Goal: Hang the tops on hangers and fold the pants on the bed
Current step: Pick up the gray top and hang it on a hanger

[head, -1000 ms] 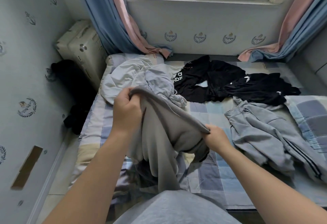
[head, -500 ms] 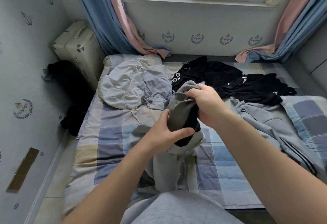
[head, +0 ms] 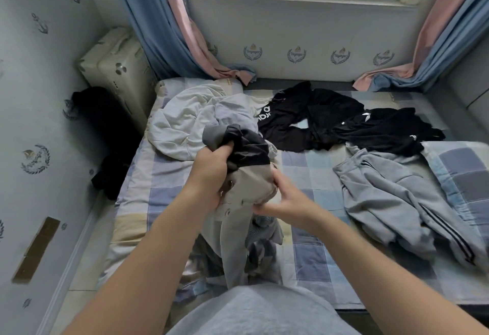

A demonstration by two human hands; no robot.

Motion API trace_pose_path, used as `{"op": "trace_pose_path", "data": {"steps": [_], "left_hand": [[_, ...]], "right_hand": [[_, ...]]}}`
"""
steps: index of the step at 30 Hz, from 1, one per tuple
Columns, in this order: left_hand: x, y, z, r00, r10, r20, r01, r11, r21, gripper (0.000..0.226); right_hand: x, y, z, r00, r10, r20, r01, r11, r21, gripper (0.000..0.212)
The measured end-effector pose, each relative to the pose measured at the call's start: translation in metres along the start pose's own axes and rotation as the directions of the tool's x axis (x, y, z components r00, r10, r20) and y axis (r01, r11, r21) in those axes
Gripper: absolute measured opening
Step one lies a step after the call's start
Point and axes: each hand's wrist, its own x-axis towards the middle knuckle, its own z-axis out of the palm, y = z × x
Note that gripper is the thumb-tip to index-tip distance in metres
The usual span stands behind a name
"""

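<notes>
Above the near edge of the bed, fingers of the left hand and right hand both clench the bunched grey garment, likely held clear to work out its shape before folding.

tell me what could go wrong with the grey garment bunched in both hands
1. The grey garment with dark lining is wadded between the left hand and right hand; it may get folded twisted or partly inside out.
2. Its loose end hangs down to the rumpled checked bedsheet and could drag it along.
3. The pale hooded top lies close behind and might get snagged.
</notes>
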Motion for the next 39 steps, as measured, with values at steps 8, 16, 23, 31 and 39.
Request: {"op": "trace_pose_path", "data": {"steps": [8,16,23,31,39], "left_hand": [[0.01,0.018,-0.016,0.999,-0.039,0.034,0.042,0.994,-0.098,0.035],[-0.001,-0.025,-0.01,0.987,0.124,0.106,-0.123,0.992,-0.012,0.035],[-0.01,-0.074,-0.002,0.949,0.282,0.139,-0.312,0.784,0.536,0.045],[0.011,-0.037,-0.01,0.974,0.203,0.099,-0.212,0.973,0.095,0.021],[-0.004,-0.019,-0.006,0.929,0.15,0.339,-0.175,0.984,0.044,0.02]], "right_hand": [[0.023,-0.016,-0.009,0.977,-0.116,-0.177,0.089,0.984,-0.153,0.039],[0.032,-0.064,-0.022,0.938,0.027,-0.345,0.085,0.949,0.305,0.021],[0.034,-0.095,-0.03,0.926,0.059,-0.373,0.156,0.839,0.521,0.022],[0.037,-0.077,-0.047,0.923,0.066,-0.379,0.075,0.935,0.346,0.022],[0.022,-0.037,-0.01,0.992,0.096,-0.08,-0.079,0.979,0.185,0.031]]}}
